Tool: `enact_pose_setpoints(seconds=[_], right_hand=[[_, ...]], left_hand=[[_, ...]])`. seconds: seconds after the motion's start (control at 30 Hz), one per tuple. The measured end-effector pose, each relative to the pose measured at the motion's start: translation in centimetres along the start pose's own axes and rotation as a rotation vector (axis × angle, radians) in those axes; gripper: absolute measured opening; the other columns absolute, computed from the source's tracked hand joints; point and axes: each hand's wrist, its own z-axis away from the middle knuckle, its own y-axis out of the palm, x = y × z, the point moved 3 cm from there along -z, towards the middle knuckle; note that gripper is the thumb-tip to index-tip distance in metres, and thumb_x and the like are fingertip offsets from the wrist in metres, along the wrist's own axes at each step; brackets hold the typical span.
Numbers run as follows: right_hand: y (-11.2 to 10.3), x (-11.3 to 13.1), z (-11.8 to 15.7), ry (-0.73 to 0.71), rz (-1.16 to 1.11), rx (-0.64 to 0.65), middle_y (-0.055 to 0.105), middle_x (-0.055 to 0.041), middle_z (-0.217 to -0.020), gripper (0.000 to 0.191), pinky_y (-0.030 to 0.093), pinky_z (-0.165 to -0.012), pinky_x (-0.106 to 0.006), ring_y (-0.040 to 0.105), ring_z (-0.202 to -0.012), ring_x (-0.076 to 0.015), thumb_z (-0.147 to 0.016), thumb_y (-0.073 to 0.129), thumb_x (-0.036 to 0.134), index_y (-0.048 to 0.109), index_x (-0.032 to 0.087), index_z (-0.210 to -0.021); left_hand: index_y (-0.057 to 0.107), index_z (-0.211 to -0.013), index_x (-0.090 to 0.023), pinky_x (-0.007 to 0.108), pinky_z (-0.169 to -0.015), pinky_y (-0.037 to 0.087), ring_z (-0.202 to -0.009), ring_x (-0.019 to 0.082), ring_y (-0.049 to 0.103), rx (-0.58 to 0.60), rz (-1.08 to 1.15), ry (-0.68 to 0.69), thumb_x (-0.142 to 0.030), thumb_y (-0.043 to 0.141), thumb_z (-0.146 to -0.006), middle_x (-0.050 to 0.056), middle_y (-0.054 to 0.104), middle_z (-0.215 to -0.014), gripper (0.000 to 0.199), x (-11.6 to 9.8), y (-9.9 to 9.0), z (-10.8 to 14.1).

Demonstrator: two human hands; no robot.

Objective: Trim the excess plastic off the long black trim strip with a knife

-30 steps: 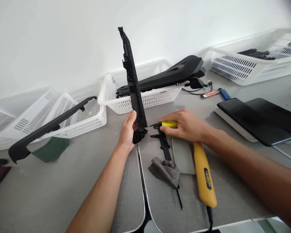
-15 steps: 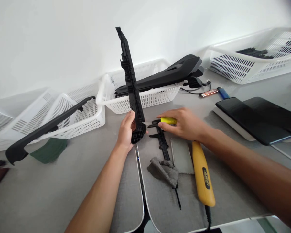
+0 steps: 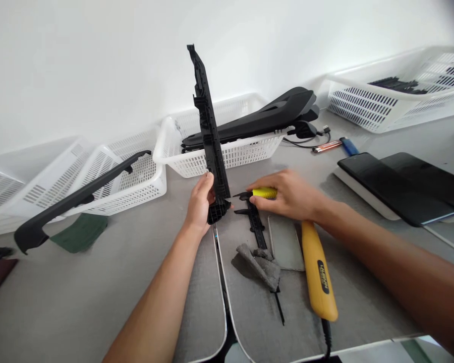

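My left hand (image 3: 200, 204) is closed round the lower end of a long black ribbed plastic part (image 3: 211, 136), which stands nearly upright. In my right hand (image 3: 287, 194) is a yellow-handled tool (image 3: 264, 192), pinched between thumb and fingers, its thin tip pointing left at the lower end of the black part. Whether the tip touches the part is too small to tell. Below the tool lies a black caliper (image 3: 256, 222), its lower end covered by a grey cloth (image 3: 259, 266). A yellow corded tool (image 3: 319, 272) lies beneath my right forearm.
Behind the hands, a white basket (image 3: 245, 152) holds black parts (image 3: 257, 118). Another long black part (image 3: 79, 194) leans on the left baskets. At right are phones (image 3: 393, 186), a lighter (image 3: 327, 146) and a further basket (image 3: 393, 118). A glassy plate (image 3: 286, 244) lies beside the caliper.
The black part stands slightly more upright, its top shifted right in view. The tool tip sits slightly lower against the part's lower end. Both hands keep their holds.
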Motion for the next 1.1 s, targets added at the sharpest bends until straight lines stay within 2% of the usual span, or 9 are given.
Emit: enact_pose_setpoints(seconds=[0.1, 0.3, 0.5, 0.6, 0.73, 0.93, 1.1], right_hand=[[0.0, 0.0, 0.0, -0.001, 0.018, -0.003, 0.085, -0.0051, -0.094, 0.025, 0.055, -0.076, -0.031, 0.078, -0.083, -0.0248, -0.094, 0.069, 0.039, 0.086, 0.025, -0.107], [-0.2, 0.2, 0.1, -0.009, 0.059, 0.029, 0.086, -0.0066, -0.099, 0.027, 0.055, -0.08, -0.034, 0.079, -0.084, -0.0259, -0.093, 0.068, 0.039, 0.086, 0.023, -0.106], [-0.6, 0.2, 0.1, -0.017, 0.096, 0.056, 0.086, -0.006, -0.098, 0.026, 0.054, -0.078, -0.032, 0.078, -0.084, -0.0252, -0.091, 0.071, 0.039, 0.086, 0.024, -0.106], [-0.8, 0.3, 0.1, -0.043, 0.129, 0.044, 0.086, -0.0075, -0.1, 0.027, 0.053, -0.078, -0.032, 0.078, -0.086, -0.0254, -0.091, 0.071, 0.039, 0.086, 0.023, -0.108], [-0.8, 0.6, 0.2, -0.052, 0.145, 0.052, 0.085, -0.0062, -0.094, 0.025, 0.05, -0.072, -0.03, 0.077, -0.083, -0.0247, -0.091, 0.073, 0.041, 0.086, 0.025, -0.103], [-1.0, 1.0, 0.1, -0.045, 0.049, 0.047, 0.083, -0.0065, -0.09, 0.028, 0.047, -0.071, -0.03, 0.073, -0.075, -0.0214, -0.094, 0.066, 0.038, 0.085, 0.021, -0.106], [-0.3, 1.3, 0.1, -0.051, 0.056, 0.103, 0.084, -0.0082, -0.095, 0.03, 0.047, -0.073, -0.031, 0.074, -0.08, -0.0227, -0.095, 0.065, 0.041, 0.084, 0.021, -0.106]], left_hand=[[0.068, -0.089, -0.02, 0.034, -0.062, 0.066, -0.061, 0.017, 0.068, -0.01, 0.013, 0.009, -0.058, 0.082, -0.084, -0.001, 0.068, -0.073, 0.04, 0.1, 0.0, 0.0], [0.071, -0.091, -0.021, 0.031, -0.069, 0.062, -0.085, 0.024, 0.077, -0.036, 0.007, 0.045, -0.058, 0.084, -0.083, 0.002, 0.075, -0.084, 0.041, 0.5, -0.3, -0.2], [0.073, -0.094, -0.02, 0.03, -0.063, 0.055, -0.075, 0.021, 0.073, -0.041, 0.006, 0.06, -0.06, 0.085, -0.082, 0.001, 0.073, -0.08, 0.043, 0.7, -0.5, -0.4], [0.073, -0.091, -0.02, 0.029, -0.061, 0.054, -0.07, 0.02, 0.071, -0.038, 0.033, 0.069, -0.06, 0.087, -0.08, 0.001, 0.072, -0.078, 0.044, 0.6, -0.5, -0.4], [0.072, -0.086, -0.021, 0.028, -0.058, 0.05, -0.065, 0.017, 0.067, -0.054, 0.047, 0.077, -0.058, 0.089, -0.078, -0.001, 0.07, -0.075, 0.041, 0.7, -0.7, -0.5], [0.072, -0.087, -0.021, 0.03, -0.063, 0.055, -0.074, 0.021, 0.072, -0.054, 0.041, 0.06, -0.058, 0.086, -0.081, 0.001, 0.073, -0.08, 0.039, 0.7, -0.6, -0.5], [0.071, -0.086, -0.021, 0.029, -0.063, 0.054, -0.08, 0.021, 0.073, -0.062, 0.005, 0.067, -0.057, 0.084, -0.082, 0.002, 0.075, -0.084, 0.039, 0.7, -0.6, -0.4]])
